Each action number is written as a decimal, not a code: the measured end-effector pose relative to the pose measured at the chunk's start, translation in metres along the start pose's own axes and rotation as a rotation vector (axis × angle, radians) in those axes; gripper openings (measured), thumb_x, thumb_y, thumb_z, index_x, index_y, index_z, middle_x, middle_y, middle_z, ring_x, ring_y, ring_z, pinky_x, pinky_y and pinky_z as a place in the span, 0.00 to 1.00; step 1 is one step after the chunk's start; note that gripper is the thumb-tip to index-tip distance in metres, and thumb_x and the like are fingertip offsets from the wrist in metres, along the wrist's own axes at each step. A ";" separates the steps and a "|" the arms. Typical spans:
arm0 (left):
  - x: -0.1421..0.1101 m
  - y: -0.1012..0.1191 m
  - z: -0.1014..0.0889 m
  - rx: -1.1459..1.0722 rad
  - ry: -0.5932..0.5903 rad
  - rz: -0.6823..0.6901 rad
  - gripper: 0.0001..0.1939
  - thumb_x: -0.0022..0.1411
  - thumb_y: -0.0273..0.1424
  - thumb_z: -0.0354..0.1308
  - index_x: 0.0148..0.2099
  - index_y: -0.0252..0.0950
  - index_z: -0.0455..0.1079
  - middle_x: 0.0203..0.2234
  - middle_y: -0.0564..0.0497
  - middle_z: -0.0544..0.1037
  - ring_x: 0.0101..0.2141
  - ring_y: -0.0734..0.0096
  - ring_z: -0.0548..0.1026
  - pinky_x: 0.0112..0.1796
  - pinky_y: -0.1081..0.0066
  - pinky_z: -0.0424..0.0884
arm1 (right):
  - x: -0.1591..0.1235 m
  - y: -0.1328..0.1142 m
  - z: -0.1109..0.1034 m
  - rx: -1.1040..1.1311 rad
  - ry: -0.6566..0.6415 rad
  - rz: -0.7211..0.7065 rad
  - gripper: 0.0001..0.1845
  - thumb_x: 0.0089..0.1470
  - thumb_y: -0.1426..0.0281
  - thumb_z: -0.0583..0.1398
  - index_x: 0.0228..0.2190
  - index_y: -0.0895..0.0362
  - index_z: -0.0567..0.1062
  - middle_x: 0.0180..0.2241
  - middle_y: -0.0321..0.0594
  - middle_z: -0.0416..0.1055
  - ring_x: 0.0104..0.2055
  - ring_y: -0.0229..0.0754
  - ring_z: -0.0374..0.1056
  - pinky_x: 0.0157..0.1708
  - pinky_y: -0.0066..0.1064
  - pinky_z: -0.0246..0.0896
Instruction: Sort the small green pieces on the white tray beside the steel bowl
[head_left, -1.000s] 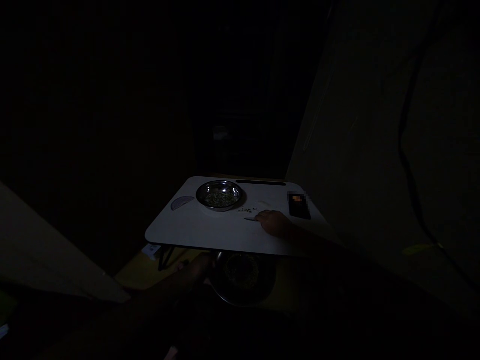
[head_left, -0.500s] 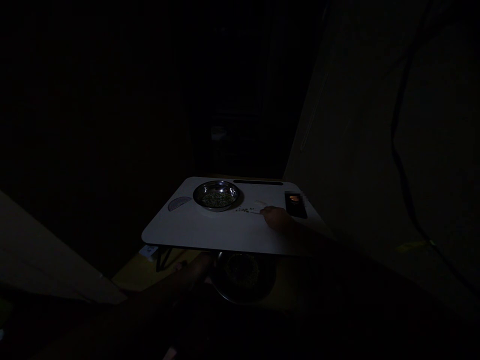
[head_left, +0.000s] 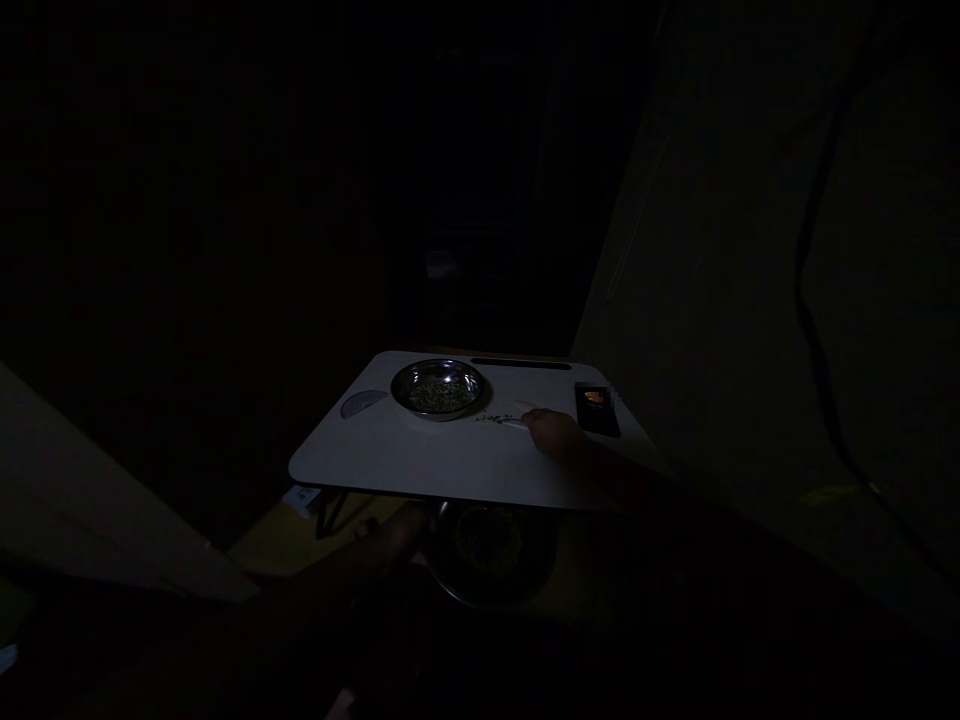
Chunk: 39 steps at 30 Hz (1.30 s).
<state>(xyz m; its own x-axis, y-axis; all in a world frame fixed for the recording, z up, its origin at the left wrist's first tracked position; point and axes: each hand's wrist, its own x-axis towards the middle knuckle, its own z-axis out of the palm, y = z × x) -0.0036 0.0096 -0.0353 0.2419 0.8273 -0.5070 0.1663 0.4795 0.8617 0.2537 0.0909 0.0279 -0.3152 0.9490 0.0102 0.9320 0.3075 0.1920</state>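
Steel bowl (head_left: 438, 363) of green pieces (head_left: 437, 397) sat on the white table (head_left: 360, 450), with loose green bits (head_left: 495, 419) strewn within easy reach of the right hand (head_left: 553, 434). That hand, curled almost shut, gripped a slim pale utensil (head_left: 514, 423) angled toward the bits. The left hand (head_left: 397, 530) lay shadowed below the table edge, beside bowl 2 (head_left: 450, 590); its grip could not be told.

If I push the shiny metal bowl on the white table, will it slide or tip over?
The steel bowl will probably slide, not tip, since it sits wide and low on the smooth white table top. It likely feels light for its size, with only a small heap of green bits inside.
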 end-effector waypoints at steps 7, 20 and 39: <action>0.000 0.000 0.000 0.018 0.013 0.002 0.06 0.41 0.27 0.47 0.24 0.32 0.63 0.13 0.54 0.65 0.15 0.75 0.64 0.19 0.74 0.60 | 0.002 -0.003 0.000 -0.020 0.024 -0.012 0.17 0.47 0.78 0.46 0.38 0.60 0.65 0.40 0.47 0.65 0.42 0.41 0.60 0.36 0.29 0.55; 0.002 -0.001 0.000 0.031 0.026 -0.006 0.06 0.40 0.26 0.46 0.22 0.32 0.63 0.12 0.54 0.63 0.14 0.76 0.62 0.18 0.75 0.57 | 0.003 -0.005 0.000 -0.014 0.030 -0.035 0.17 0.47 0.78 0.45 0.40 0.60 0.65 0.40 0.47 0.65 0.42 0.41 0.60 0.37 0.29 0.55; -0.002 0.003 0.003 -0.017 0.045 -0.028 0.05 0.41 0.26 0.47 0.24 0.33 0.63 0.13 0.54 0.66 0.15 0.74 0.64 0.18 0.75 0.58 | 0.003 0.001 0.010 -0.040 0.092 -0.122 0.18 0.45 0.79 0.46 0.39 0.60 0.65 0.39 0.46 0.65 0.41 0.41 0.60 0.35 0.30 0.54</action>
<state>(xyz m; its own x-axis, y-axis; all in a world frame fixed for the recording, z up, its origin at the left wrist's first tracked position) -0.0010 0.0087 -0.0323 0.1942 0.8255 -0.5300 0.1557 0.5075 0.8475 0.2553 0.0950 0.0180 -0.4422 0.8939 0.0744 0.8786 0.4149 0.2366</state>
